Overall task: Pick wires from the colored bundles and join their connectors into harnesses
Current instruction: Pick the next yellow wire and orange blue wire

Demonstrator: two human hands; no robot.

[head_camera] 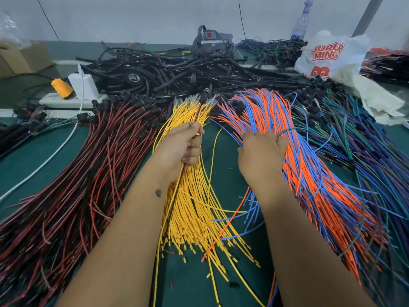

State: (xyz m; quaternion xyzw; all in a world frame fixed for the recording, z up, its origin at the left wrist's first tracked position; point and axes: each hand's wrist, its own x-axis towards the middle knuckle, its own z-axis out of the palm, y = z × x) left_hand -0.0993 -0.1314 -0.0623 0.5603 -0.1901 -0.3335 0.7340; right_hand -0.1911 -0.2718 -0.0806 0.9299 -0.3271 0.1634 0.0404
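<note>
1. Left hand: clenched on a red-black wire, over the yellow bundle.
2. Right hand: fingers dug into the orange-blue bundle, right of yellow; grasp unclear.
3. Red-black bundle: left of yellow.
4. Green table: beneath.

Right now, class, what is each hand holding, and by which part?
The left hand grips a red-and-black wire partway along. The right hand rests its fingers in the orange and blue wires; no clear hold shows.
</note>
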